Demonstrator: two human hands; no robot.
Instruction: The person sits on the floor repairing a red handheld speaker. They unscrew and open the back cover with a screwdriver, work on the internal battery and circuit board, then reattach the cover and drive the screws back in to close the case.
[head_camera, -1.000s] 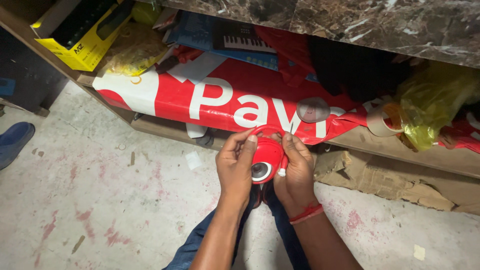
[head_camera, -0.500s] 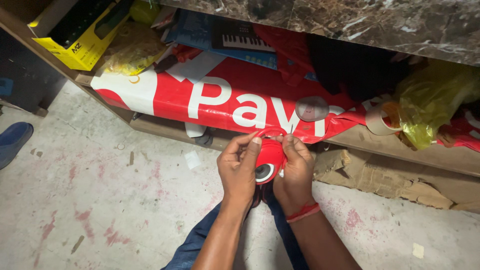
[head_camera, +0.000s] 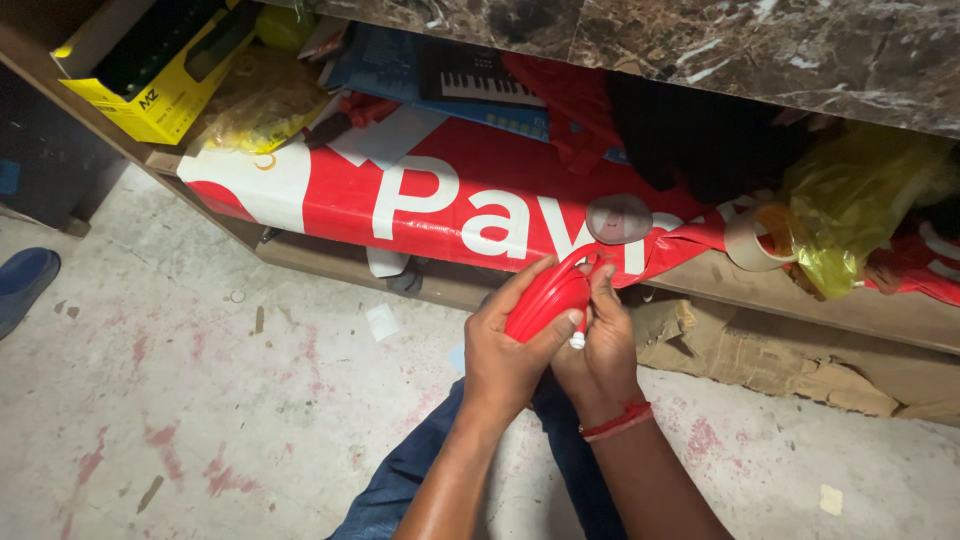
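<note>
Below the marble counter (head_camera: 760, 60), over the stained concrete floor (head_camera: 200, 400), both hands now sit a little lower and further right than 1 second ago. Back then the red object showed a round, pale end facing the camera between the palms; that end is hidden now, and the red cable (head_camera: 548, 300) shows as a bundle of loops with a small white tip poking out beside the left thumb. The left hand (head_camera: 508, 350) wraps around the bundle from the left, fingers curled over its top and thumb pressed along its lower side, grasping it firmly. The right hand (head_camera: 600, 345), with a red thread on its wrist, closes behind and under the bundle, its fingertips pinching a loop at the upper end. So the cable lies between the 2 hands, touching both, held just in front of the red banner (head_camera: 450, 200) that hangs off the shelf. A roll of tape (head_camera: 752, 240) and a yellow bag (head_camera: 850, 200) stay on the shelf to the right; a yellow box (head_camera: 150, 80) stays at upper left.
</note>
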